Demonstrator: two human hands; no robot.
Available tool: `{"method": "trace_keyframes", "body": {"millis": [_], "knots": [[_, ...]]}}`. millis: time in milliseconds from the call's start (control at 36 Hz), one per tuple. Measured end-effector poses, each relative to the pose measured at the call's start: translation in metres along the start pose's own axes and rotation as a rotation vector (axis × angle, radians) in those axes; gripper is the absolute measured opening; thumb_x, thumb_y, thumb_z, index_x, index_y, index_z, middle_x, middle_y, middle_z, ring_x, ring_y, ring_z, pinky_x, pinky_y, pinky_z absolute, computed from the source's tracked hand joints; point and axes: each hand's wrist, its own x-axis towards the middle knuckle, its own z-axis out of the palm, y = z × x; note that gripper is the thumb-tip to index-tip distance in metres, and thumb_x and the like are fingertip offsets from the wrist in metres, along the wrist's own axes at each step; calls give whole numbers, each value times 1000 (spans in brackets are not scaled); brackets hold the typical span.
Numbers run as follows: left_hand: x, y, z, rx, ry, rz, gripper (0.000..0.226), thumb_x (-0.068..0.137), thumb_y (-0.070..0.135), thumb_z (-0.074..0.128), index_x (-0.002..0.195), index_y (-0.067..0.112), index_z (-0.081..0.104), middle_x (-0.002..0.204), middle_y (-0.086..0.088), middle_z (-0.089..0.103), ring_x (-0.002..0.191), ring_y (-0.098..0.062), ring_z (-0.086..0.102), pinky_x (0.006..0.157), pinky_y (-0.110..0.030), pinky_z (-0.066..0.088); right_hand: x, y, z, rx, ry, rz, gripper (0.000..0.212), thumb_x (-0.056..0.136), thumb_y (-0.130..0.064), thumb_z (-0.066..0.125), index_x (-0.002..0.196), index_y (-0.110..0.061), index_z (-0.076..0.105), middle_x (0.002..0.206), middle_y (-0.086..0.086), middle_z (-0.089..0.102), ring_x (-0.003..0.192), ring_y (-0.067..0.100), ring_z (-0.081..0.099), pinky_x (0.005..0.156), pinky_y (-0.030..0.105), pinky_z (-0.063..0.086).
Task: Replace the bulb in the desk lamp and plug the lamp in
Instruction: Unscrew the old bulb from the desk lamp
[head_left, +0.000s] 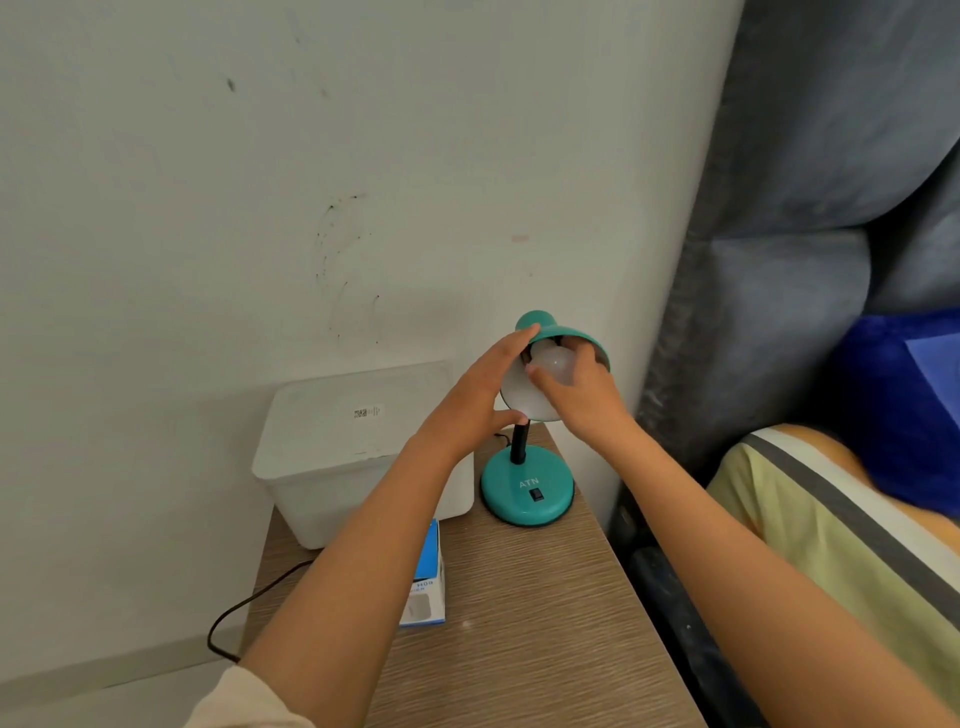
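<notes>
A teal desk lamp stands at the far right of a wooden bedside table, its round base (527, 491) marked ATN and carrying a black switch. My left hand (480, 395) grips the lamp shade (550, 325) from the left side. My right hand (582, 392) reaches into the shade, fingers closed around a white bulb (553, 364) that sits at the socket. A black cord (244, 605) runs off the table's left edge and hangs loose; its plug is out of sight.
A white plastic box with a lid (353, 447) stands at the back left of the table (530, 613). A blue-and-white bulb carton (428, 587) lies beside my left forearm. A grey upholstered headboard (779, 260) and a bed with pillows (852, 519) fill the right.
</notes>
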Motion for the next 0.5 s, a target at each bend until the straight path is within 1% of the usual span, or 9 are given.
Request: {"method": "trace_keyframes", "body": {"millis": [56, 111, 139, 222, 278, 333, 361, 444, 500], "knots": [[0, 0, 0, 2, 6, 8, 96, 74, 5, 76, 140, 40, 15, 150, 4, 28, 126, 4, 27, 105, -16, 26, 0, 0, 3, 35, -10, 9, 66, 87, -40, 57, 138, -10, 28, 134, 11, 44, 117, 26, 49, 96, 39, 47], [0, -1, 0, 7, 12, 12, 95, 74, 6, 76, 141, 38, 17, 150, 4, 29, 125, 7, 26, 103, -12, 24, 2, -2, 4, 125, -32, 99, 67, 88, -42, 55, 138, -8, 27, 131, 11, 45, 103, 24, 55, 89, 40, 54], [0, -1, 0, 13, 11, 11, 95, 73, 5, 76, 142, 36, 17, 150, 4, 29, 124, 7, 26, 102, -8, 23, 2, -3, 5, 120, -28, 93, 66, 88, -41, 55, 139, -8, 28, 133, 12, 45, 102, 23, 55, 87, 38, 54], [0, -3, 1, 28, 7, 12, 96, 73, 3, 76, 144, 30, 18, 151, 2, 28, 125, 6, 25, 98, 3, 19, 3, -1, 6, 57, 25, 43, 67, 86, -40, 58, 139, -10, 30, 136, 11, 43, 120, 25, 47, 97, 39, 48], [-1, -4, 0, 29, 9, 12, 96, 73, 4, 76, 144, 30, 18, 151, 2, 27, 124, 6, 25, 97, 5, 18, 3, -3, 5, 114, -4, 102, 71, 84, -45, 59, 138, -9, 31, 133, 9, 45, 120, 26, 47, 93, 42, 52], [0, -4, -1, 26, 6, 13, 95, 73, 4, 76, 144, 30, 19, 150, 3, 28, 123, 7, 26, 97, 4, 19, 6, -5, 4, 165, -29, 199, 68, 83, -45, 58, 136, -7, 36, 129, 10, 48, 116, 26, 50, 83, 39, 56], [0, -3, -2, 22, 1, 13, 95, 73, 3, 76, 144, 30, 19, 150, 3, 29, 123, 7, 26, 98, 2, 20, 7, -7, 2, 166, -45, 211, 67, 84, -44, 57, 135, -7, 38, 129, 10, 50, 113, 25, 51, 82, 38, 56], [1, -1, -2, 7, -14, 6, 96, 73, 2, 75, 144, 33, 17, 150, 3, 29, 123, 6, 27, 104, -12, 25, 5, -9, 2, 27, 15, 99, 62, 88, -39, 56, 136, -6, 36, 124, 7, 50, 106, 21, 50, 80, 29, 44], [1, -1, -2, 2, -16, 0, 97, 73, 2, 75, 143, 35, 16, 150, 3, 28, 123, 6, 26, 104, -15, 25, 5, -4, 5, 19, 42, 62, 67, 87, -40, 57, 138, -5, 32, 128, 9, 49, 115, 24, 50, 83, 28, 42]]}}
